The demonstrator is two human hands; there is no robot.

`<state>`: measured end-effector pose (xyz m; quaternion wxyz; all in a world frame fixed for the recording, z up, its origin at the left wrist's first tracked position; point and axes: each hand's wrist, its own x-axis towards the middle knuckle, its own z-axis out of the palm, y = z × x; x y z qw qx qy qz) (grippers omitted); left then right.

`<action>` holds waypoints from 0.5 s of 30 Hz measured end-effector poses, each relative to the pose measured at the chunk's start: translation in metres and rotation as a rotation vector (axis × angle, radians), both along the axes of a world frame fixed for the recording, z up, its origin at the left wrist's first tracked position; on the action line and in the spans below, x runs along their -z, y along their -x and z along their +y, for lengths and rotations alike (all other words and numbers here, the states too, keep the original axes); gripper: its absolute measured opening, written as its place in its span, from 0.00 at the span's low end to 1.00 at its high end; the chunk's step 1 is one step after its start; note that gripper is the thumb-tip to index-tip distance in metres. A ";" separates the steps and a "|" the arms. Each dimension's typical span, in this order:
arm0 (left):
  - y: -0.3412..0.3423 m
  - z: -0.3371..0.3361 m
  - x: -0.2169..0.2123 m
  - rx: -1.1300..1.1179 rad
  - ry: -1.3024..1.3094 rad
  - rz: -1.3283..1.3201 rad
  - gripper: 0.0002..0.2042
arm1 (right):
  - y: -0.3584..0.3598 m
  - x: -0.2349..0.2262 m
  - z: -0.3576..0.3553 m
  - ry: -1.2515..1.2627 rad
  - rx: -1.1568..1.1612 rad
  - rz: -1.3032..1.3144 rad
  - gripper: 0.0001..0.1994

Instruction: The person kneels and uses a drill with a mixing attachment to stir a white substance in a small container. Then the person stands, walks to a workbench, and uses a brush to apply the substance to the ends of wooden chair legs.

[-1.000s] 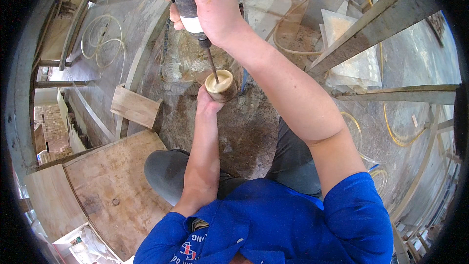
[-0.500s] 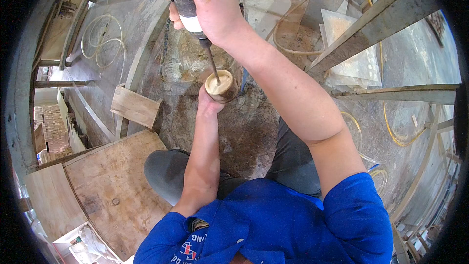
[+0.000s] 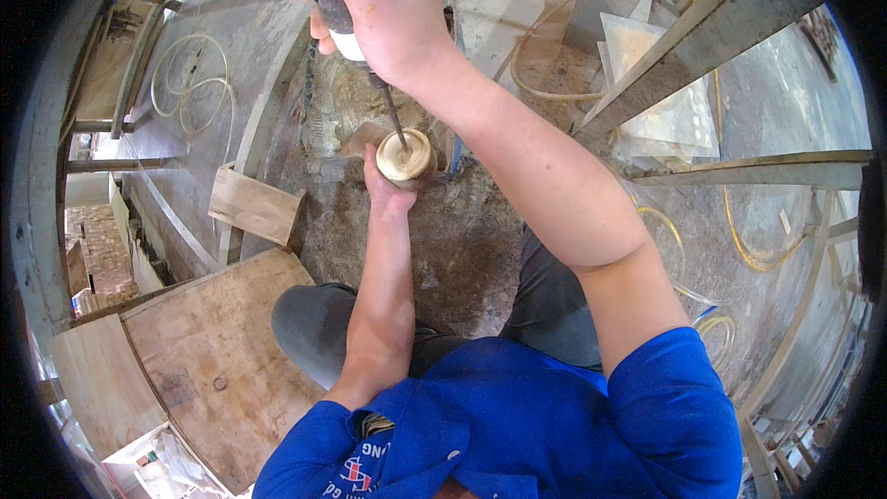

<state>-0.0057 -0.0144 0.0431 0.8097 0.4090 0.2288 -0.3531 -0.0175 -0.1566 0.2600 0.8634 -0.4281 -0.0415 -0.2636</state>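
Your left hand [image 3: 386, 187] reaches far forward, arm straight, fingers wrapped around the round wooden piece [image 3: 405, 157] over the dusty floor — your right hand [image 3: 374, 5] fist-grips the rotary tool [image 3: 340, 17], its bit [image 3: 392, 115] touching the piece's top.

Two hands in frame: right hand [image 3: 374, 9] at top centre, left hand [image 3: 386, 189] below it. One handheld rotary tool [image 3: 337, 14], top centre. One round pale wooden piece [image 3: 405, 157], centre. One small wooden block [image 3: 255, 206], left of centre. Two large plywood boards, lower left: wide board [image 3: 199, 351], narrower board [image 3: 97, 383]. One pale coiled hose [image 3: 189, 83], upper left. One yellow hose [image 3: 748, 240], right side.
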 end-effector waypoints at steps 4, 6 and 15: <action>-0.016 0.019 0.019 -0.107 0.038 -0.158 0.30 | 0.002 -0.010 0.007 0.017 -0.008 0.012 0.22; -0.015 0.013 0.018 -0.191 0.014 -0.200 0.30 | 0.003 -0.007 0.003 0.024 0.014 -0.001 0.23; -0.019 0.015 0.006 -0.341 0.058 -0.311 0.27 | 0.008 -0.014 0.002 -0.037 0.012 -0.016 0.23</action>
